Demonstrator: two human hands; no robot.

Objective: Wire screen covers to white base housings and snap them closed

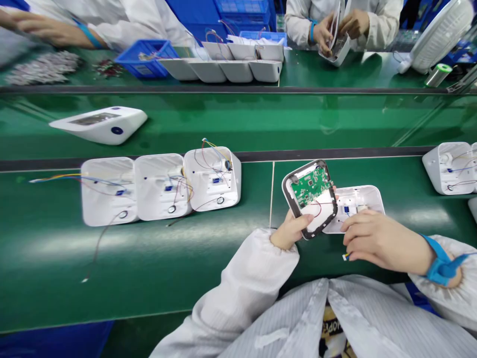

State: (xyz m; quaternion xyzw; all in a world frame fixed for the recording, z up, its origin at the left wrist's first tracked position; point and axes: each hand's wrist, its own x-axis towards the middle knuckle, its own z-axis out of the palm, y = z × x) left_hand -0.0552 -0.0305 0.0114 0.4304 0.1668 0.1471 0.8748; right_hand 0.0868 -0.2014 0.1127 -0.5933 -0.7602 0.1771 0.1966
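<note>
My left hand [292, 229] grips the lower edge of a white cover panel [325, 215] with a dark rim, its thumb on the inner face. A green circuit board [310, 185] sits inside the tilted panel, and a thin red wire loops below it. Just right of it, partly behind the panel and my fingers, lies an open white housing shell [372, 195] with a small blue part inside. My right hand [380, 241] is over the shell's front edge, fingers curled round a wire cable; its small connector [346, 257] sticks out beneath them.
Three open white shells [160, 186] with loose wires stand at left; more shells [456, 166] are at far right. A finished-looking white device [100, 124] lies on the middle strip. Across it, two co-workers' hands [339, 30], a blue bin [145, 57] and a solder spool [437, 75] appear.
</note>
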